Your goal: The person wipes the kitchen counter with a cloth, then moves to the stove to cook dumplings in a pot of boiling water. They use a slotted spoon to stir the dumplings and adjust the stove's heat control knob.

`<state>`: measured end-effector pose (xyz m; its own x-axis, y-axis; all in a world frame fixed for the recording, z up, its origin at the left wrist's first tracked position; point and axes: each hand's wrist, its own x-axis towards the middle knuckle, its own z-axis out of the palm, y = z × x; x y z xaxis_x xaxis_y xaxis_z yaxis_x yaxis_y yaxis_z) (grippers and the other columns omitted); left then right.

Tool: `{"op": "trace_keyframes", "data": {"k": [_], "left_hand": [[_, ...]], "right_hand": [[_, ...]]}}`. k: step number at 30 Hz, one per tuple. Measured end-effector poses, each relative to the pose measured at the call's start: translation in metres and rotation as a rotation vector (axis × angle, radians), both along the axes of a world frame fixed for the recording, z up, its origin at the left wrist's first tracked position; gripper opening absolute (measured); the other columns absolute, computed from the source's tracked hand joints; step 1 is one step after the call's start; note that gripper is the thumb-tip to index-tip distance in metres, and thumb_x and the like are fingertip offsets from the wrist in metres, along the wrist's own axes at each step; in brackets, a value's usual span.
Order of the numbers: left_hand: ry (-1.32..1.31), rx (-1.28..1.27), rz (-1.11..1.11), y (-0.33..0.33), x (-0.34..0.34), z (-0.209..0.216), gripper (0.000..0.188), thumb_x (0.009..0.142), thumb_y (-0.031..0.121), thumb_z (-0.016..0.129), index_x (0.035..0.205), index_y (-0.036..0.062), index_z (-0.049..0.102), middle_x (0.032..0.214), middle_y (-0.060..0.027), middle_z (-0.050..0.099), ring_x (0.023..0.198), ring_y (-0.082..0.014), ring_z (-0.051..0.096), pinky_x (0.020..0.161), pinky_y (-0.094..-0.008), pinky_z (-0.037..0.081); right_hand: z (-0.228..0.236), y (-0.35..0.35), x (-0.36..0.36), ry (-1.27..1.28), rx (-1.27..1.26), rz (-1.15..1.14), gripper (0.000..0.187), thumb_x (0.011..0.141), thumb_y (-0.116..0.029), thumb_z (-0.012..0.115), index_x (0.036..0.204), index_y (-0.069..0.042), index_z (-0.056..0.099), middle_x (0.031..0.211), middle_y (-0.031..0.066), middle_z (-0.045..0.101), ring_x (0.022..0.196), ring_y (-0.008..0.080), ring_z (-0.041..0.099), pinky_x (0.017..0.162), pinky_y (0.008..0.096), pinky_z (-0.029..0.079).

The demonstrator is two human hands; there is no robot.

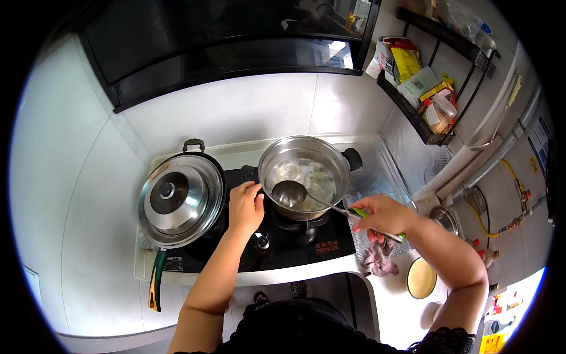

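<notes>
My right hand (383, 215) is wrapped round the green-and-metal handle of a ladle (289, 193). The ladle's bowl is over the near left part of a steel pot (340, 158), at the liquid's level. Cloudy liquid with pale pieces (312, 174) fills the pot's lower part; what the pieces are I cannot make out. My left hand (246, 206) is beside the pot's near left wall, just below its black side handle (250, 173). Its thumb and fingers are apart and hold nothing; whether the fingertips touch the pot I cannot tell.
A lidded wok (183, 200) stands left on the black gas hob (277, 251), its green-and-wood handle jutting past the front edge. At the right are a crumpled cloth (380, 259), a pale yellow bowl (421, 277) and a metal bowl (443, 218). A black rack (407, 112) holds packages above.
</notes>
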<state>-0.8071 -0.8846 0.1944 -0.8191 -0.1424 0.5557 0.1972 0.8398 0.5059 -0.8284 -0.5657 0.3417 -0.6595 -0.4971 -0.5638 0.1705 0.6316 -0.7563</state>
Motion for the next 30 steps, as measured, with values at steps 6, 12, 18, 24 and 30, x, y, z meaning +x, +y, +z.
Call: {"op": "trace_keyframes", "data": {"k": [6,12,18,24,30], "left_hand": [[-0.047,-0.142,0.034,0.002,-0.005,0.005,0.025,0.083,0.008,0.064,0.107,0.0009,0.067,0.116,-0.0139,0.062,0.107,-0.035,0.053,0.093,-0.0426,0.045],[-0.07,-0.158,0.082,-0.002,-0.005,0.001,0.024,0.083,0.005,0.062,0.106,0.0001,0.068,0.115,-0.0147,0.062,0.107,-0.0355,0.054,0.094,-0.043,0.045],[-0.038,-0.166,0.055,-0.008,-0.006,-0.001,0.024,0.082,0.0,0.06,0.104,-0.0014,0.068,0.112,-0.0161,0.065,0.104,-0.0352,0.056,0.093,-0.0426,0.046],[-0.043,-0.142,0.047,-0.011,-0.006,-0.001,0.024,0.082,0.0,0.058,0.104,-0.0017,0.067,0.112,-0.017,0.065,0.104,-0.0361,0.058,0.093,-0.0432,0.045],[-0.063,-0.124,0.03,-0.013,-0.006,-0.002,0.024,0.083,0.0,0.057,0.104,-0.0015,0.067,0.114,-0.016,0.065,0.106,-0.0359,0.057,0.094,-0.0432,0.046]], "right_hand": [[0.017,-0.002,-0.031,0.005,0.267,0.245,0.057,0.082,-0.014,0.068,0.134,0.001,0.048,0.081,0.0086,0.066,0.059,0.0135,0.063,0.049,0.0273,0.05],[0.048,-0.017,-0.05,0.266,0.725,0.64,0.063,0.078,-0.019,0.073,0.136,-0.016,0.051,0.088,0.0105,0.068,0.072,0.0207,0.068,0.063,0.0344,0.055],[0.042,-0.006,-0.052,0.691,0.893,0.738,0.039,0.072,-0.015,0.073,0.111,-0.014,0.067,0.095,0.0142,0.069,0.095,0.0346,0.065,0.077,0.0451,0.053],[0.048,-0.01,-0.039,0.701,0.861,0.731,0.041,0.077,-0.02,0.074,0.117,-0.016,0.064,0.096,0.0122,0.068,0.094,0.0335,0.065,0.08,0.0453,0.05],[0.019,-0.016,-0.018,0.833,0.808,0.608,0.035,0.082,-0.019,0.068,0.116,-0.015,0.064,0.095,0.0143,0.069,0.094,0.034,0.066,0.08,0.0461,0.053]]}}
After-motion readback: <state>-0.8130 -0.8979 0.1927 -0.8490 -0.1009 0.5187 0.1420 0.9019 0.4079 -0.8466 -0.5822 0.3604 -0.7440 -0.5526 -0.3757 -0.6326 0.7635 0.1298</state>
